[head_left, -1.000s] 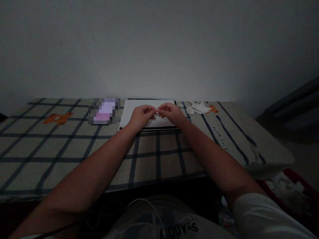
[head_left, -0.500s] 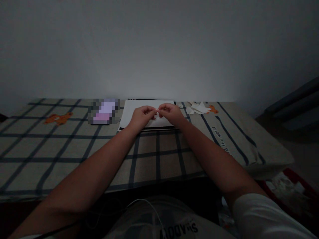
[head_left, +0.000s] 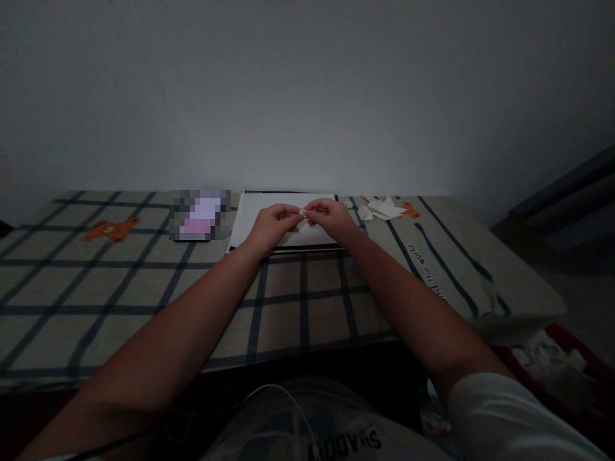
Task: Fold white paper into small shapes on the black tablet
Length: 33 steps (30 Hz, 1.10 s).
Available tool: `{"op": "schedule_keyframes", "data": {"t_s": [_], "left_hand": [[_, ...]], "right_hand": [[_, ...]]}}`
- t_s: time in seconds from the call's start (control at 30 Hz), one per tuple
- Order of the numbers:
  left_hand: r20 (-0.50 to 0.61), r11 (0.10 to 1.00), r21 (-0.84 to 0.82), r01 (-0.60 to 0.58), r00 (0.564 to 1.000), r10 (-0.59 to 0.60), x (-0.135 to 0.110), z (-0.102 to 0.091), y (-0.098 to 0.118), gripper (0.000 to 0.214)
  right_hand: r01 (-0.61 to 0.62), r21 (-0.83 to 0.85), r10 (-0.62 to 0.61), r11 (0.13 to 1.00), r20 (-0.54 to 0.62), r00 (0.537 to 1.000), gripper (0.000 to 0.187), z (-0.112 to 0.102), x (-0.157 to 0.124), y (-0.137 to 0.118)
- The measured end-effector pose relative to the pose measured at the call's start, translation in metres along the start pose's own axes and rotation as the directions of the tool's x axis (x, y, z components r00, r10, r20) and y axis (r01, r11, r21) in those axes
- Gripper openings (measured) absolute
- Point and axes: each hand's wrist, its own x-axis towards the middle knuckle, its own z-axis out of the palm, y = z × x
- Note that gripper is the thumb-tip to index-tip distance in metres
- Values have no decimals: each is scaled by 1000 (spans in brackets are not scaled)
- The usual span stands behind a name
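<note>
My left hand [head_left: 275, 224] and my right hand [head_left: 331, 219] meet fingertip to fingertip over a white board with black edges [head_left: 252, 214]. Pinched between both hands is a small white piece of paper [head_left: 302, 212], mostly covered by the fingers, so its exact shape is hard to make out. Thumb and forefinger of each hand close on it from either side. Just right of my right hand, a pile of white paper scraps [head_left: 382, 208] lies on the cloth, with a tiny white bit [head_left: 348, 205] beside it.
A phone with a lit, blurred screen [head_left: 199, 214] lies left of the board. The checked tablecloth [head_left: 307, 307] carries orange bear prints [head_left: 113, 230]. A wall [head_left: 298, 96] rises behind the table. At the lower right stands a red bin [head_left: 596, 368] holding crumpled white scraps.
Both hands stay in nearly the same place. Slightly more of the small white piece shows between the fingertips now.
</note>
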Motion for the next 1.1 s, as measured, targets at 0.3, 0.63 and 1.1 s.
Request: {"op": "schedule_keyframes", "data": {"t_s": [0.3, 0.63, 1.1], "left_hand": [[-10, 997, 59, -59, 998, 59, 2, -3, 0, 38], [-1, 992, 95, -78, 997, 78, 4, -2, -3, 39], [31, 957, 266, -115, 993, 110, 5, -3, 1, 14]], "right_hand": [[-8, 49, 7, 999, 14, 1000, 38, 1, -1, 0], [-2, 35, 2, 999, -8, 1000, 25, 0, 1, 1], [-48, 48, 48, 998, -10, 999, 27, -1, -2, -3]]}}
